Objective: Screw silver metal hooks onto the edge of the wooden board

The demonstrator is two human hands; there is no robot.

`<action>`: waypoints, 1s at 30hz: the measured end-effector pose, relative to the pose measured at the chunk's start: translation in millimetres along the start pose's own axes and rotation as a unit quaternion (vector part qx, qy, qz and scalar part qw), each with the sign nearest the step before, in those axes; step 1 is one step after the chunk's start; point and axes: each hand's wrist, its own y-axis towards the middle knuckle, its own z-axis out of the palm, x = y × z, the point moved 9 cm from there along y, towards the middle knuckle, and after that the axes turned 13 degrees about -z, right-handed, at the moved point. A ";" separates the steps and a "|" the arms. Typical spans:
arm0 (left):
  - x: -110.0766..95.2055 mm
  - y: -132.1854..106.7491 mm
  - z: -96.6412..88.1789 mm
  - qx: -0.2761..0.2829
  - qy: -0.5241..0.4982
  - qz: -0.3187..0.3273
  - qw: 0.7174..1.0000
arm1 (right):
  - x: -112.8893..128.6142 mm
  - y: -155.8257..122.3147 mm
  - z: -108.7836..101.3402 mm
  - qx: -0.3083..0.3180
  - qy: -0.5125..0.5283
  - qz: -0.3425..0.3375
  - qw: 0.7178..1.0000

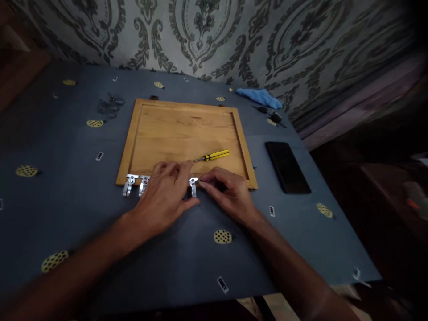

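Observation:
A wooden board (187, 133) with a raised frame lies flat on the blue table (133, 249). Two metal hooks (135, 183) sit along its near edge at the left. A third metal hook (193, 185) rests at the near edge between my hands. My left hand (165, 196) lies curled over the board's near edge, fingertips touching that hook from the left. My right hand (227, 192) pinches the hook's top from the right. A yellow-handled screwdriver (214, 155) lies on the board just beyond my fingers.
A black phone (287, 167) lies right of the board. A blue cloth (259, 97) and dark keys (274, 117) sit at the far right by the patterned wall. More metal parts (110, 106) lie far left. Yellow dotted marks spot the table.

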 end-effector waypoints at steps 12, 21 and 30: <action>-6.7 -2.5 -2.9 -0.024 0.017 0.042 0.999 | 13.1 3.6 11.3 0.069 -0.065 -0.081 0.992; -7.7 -2.5 -1.4 -0.022 0.022 0.047 0.998 | 18.9 5.9 14.8 0.098 -0.119 -0.100 0.983; -9.8 -3.1 -2.1 -0.024 0.028 0.053 0.998 | 24.1 8.1 16.4 0.113 -0.137 -0.110 0.978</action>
